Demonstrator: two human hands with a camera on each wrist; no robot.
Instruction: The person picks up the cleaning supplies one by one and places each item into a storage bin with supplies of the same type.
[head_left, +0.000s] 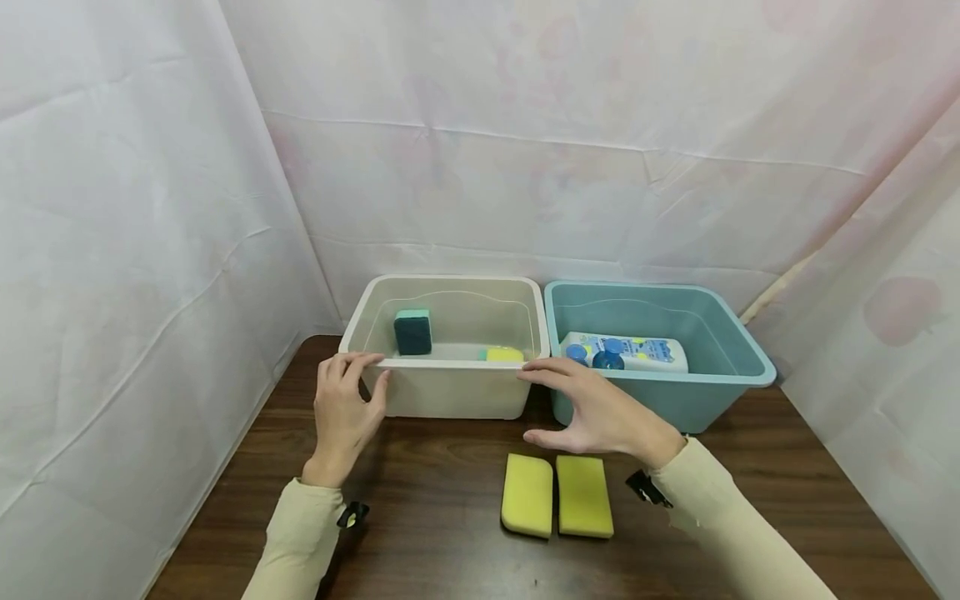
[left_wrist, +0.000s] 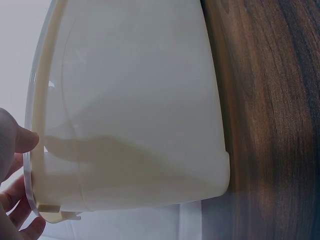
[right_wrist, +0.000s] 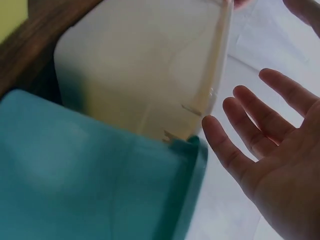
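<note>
My left hand [head_left: 345,417] rests its fingers on the front left corner of the off-white bin [head_left: 450,392]. Its thumb lies close to the outer face just under the rim. My right hand [head_left: 600,412] has its fingertips right at the same bin's front right corner, thumb spread well apart; the right wrist view shows these fingers [right_wrist: 250,130] nearly straight. Inside the off-white bin a sponge with a dark green face [head_left: 413,333] leans upright at the left, and a yellow sponge [head_left: 504,354] shows partly behind the front rim.
A teal bin [head_left: 667,404] stands at the right, holding white bottles [head_left: 645,352] with blue caps. Two yellow sponges [head_left: 527,496] [head_left: 584,497] lie side by side on the dark wooden table [head_left: 427,508]. Pale curtains [head_left: 480,192] hang behind and along both sides.
</note>
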